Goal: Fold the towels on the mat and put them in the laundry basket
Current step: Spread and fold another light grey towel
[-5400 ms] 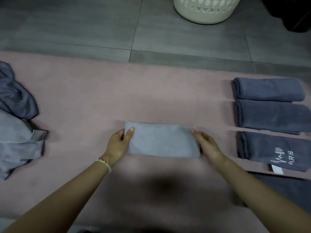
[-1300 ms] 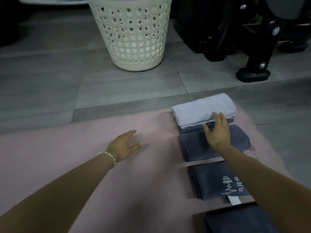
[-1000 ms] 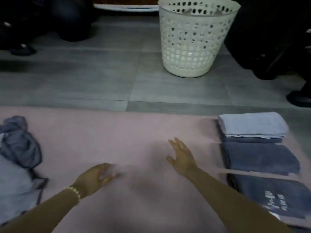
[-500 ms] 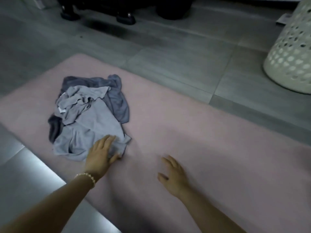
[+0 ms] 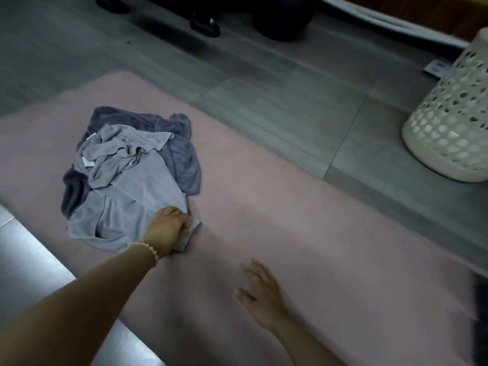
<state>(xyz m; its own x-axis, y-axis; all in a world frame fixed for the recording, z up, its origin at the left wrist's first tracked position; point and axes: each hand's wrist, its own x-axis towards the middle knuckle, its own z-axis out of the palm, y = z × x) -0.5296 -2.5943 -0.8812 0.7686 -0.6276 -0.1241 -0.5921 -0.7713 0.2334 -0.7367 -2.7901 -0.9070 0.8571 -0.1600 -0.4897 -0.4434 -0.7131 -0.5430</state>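
Head view: the left grip [image 5: 169, 228] is clutching a corner of the light towel [image 5: 132, 196], left of centre on the mat [image 5: 330, 228]. The right grip [image 5: 260, 294] is lying flat, fingers spread, at lower centre. The basket [image 5: 449, 133] is standing at the right edge.

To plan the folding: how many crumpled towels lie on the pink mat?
2 distinguishable: a light grey cloth towel on top, gripped by the left hand; a dark grey towel beneath. Others may hide.

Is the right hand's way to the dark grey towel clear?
Likely yes: the right hand is open, bare mat lies between, and the dark grey towel shows uncovered, beyond the left hand gripping the light grey towel.
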